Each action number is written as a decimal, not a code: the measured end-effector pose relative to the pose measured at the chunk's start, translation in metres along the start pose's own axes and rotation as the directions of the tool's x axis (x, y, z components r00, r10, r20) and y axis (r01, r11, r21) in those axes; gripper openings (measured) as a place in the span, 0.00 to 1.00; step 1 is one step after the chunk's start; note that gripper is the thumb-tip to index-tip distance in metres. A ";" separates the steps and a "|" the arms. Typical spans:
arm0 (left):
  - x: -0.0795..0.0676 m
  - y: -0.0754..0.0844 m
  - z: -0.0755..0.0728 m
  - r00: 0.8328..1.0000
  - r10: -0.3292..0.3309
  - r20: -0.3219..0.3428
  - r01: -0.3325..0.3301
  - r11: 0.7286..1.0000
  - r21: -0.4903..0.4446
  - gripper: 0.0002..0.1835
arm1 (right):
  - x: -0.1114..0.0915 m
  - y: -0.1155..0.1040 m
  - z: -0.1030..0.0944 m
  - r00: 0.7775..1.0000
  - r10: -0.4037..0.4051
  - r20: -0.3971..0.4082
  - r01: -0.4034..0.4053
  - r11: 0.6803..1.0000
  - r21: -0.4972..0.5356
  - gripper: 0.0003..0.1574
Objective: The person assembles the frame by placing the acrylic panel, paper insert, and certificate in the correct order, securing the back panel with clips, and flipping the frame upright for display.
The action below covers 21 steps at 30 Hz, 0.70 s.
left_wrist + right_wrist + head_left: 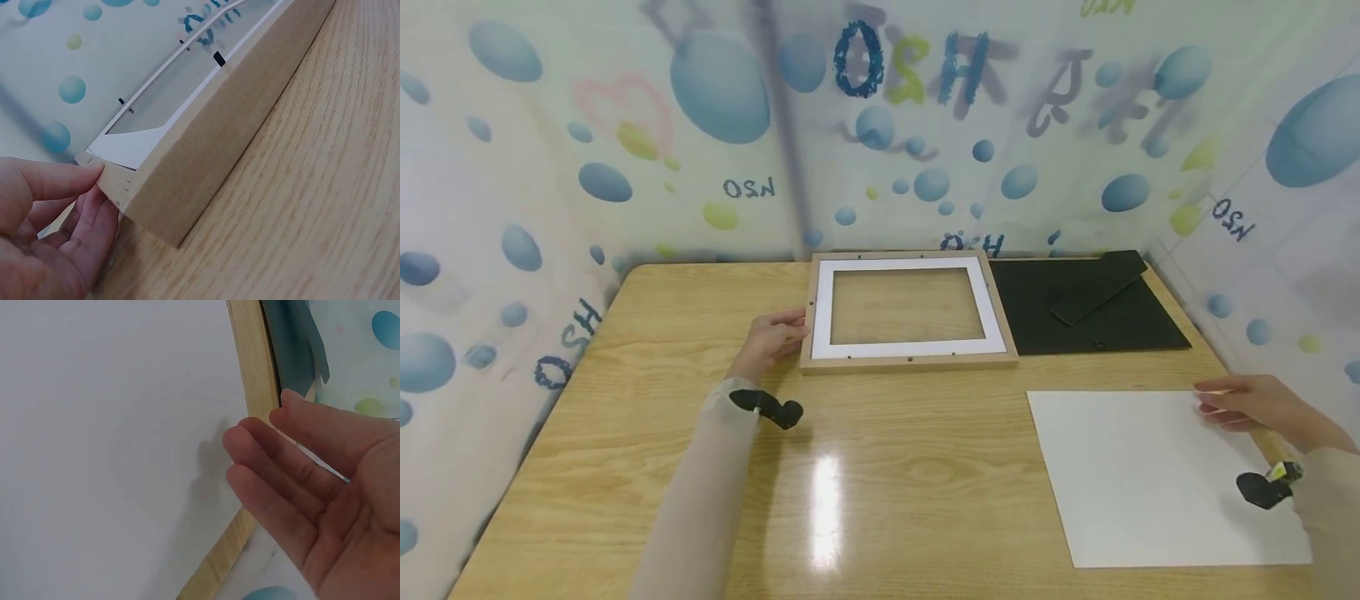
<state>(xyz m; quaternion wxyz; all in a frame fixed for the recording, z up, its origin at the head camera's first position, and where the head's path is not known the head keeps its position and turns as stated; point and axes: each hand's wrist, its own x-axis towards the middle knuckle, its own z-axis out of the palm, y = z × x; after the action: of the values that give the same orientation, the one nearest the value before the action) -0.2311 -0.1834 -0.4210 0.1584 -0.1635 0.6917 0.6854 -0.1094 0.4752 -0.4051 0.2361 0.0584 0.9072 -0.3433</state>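
A light wooden picture frame (910, 363) with a white mat (917, 263) inside it lies at the back middle of the table. At its left side my left hand (769, 342) grips the edge. The left wrist view shows the thumb on top of the frame's corner (169, 209) and the fingers curled beside it. My right hand (1262, 404) hovers over the upper right corner of a white sheet (1157, 483), near the table's right edge. Its fingers are relaxed, with nothing between them in the right wrist view.
A black backing board (1120, 321) with a fold-out stand (1108, 292) lies right of the frame, against the back edge. Patterned cloth walls (925, 150) close in the wooden table (910, 467) at the back and both sides.
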 end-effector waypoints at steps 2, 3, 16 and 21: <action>0.000 0.000 0.000 1.000 -0.001 0.000 0.001 1.000 -0.004 0.27 | -0.003 0.004 -0.002 1.000 0.015 0.017 -0.015 1.000 0.004 0.43; 0.000 0.000 0.000 1.000 -0.001 0.001 0.001 1.000 -0.006 0.27 | -0.004 0.005 -0.003 0.999 0.020 0.025 -0.020 1.000 0.004 0.44; 0.005 -0.003 -0.001 1.000 0.000 -0.006 0.000 1.000 0.023 0.26 | -0.010 0.026 -0.013 0.992 0.104 0.068 -0.102 0.994 -0.027 0.53; 0.004 -0.003 -0.001 1.000 -0.003 -0.007 0.003 1.000 0.030 0.26 | -0.010 0.036 -0.015 0.987 0.152 0.045 -0.153 0.988 0.007 0.56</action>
<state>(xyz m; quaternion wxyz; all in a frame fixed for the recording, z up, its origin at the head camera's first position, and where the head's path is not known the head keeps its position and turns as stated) -0.2334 -0.1847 -0.4259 0.1596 -0.1646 0.7022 0.6741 -0.0968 0.5127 -0.4124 0.2815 0.1213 0.8929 -0.3299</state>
